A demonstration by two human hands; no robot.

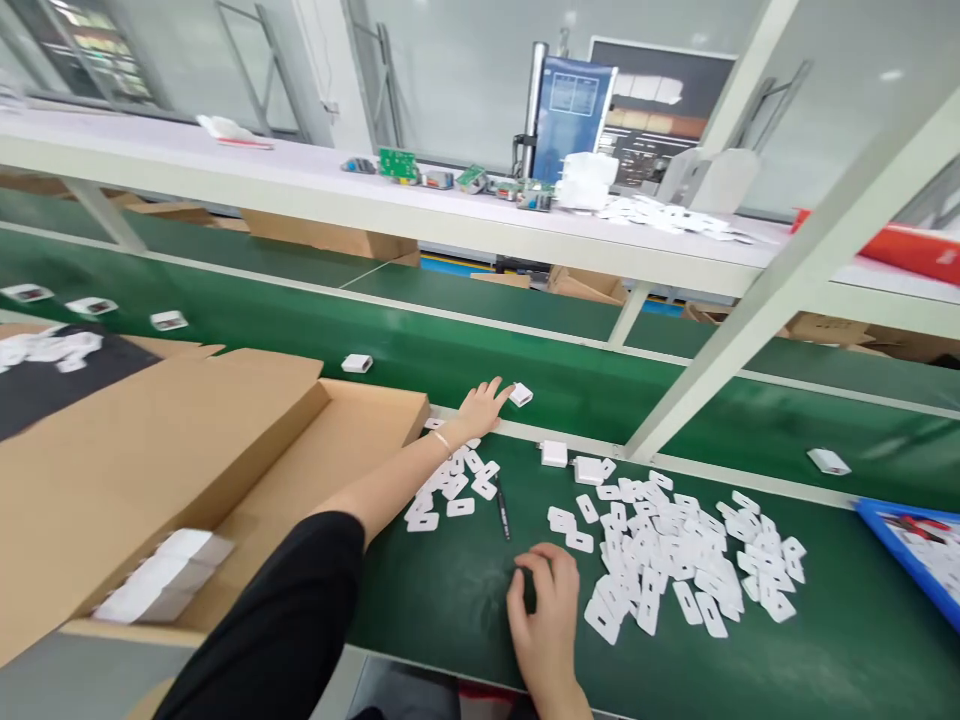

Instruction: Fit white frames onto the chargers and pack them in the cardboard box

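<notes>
My left hand (482, 408) reaches out over the green belt with its fingers spread. Its fingertips are at the near side of a small white plastic housing (520, 395); whether they touch it I cannot tell. My right hand (547, 600) rests low over the green tabletop, fingers loosely curled and thumb apart, with nothing visible in it. Right of it lies a heap of small white plates with slots (660, 545). A smaller pile of these plates (454, 485) lies beneath my left forearm. Between the piles is a dark pen-like tool (502, 508). Two white housings (553, 454) stand by the belt's edge.
An open cardboard box (360, 420) with stacked white pieces (165, 575) stands left. More housings (357, 363) sit along the belt. A slanted white post (712, 340) rises at right, near a blue tray (900, 550). Circuit boards (397, 163) lie on the shelf above.
</notes>
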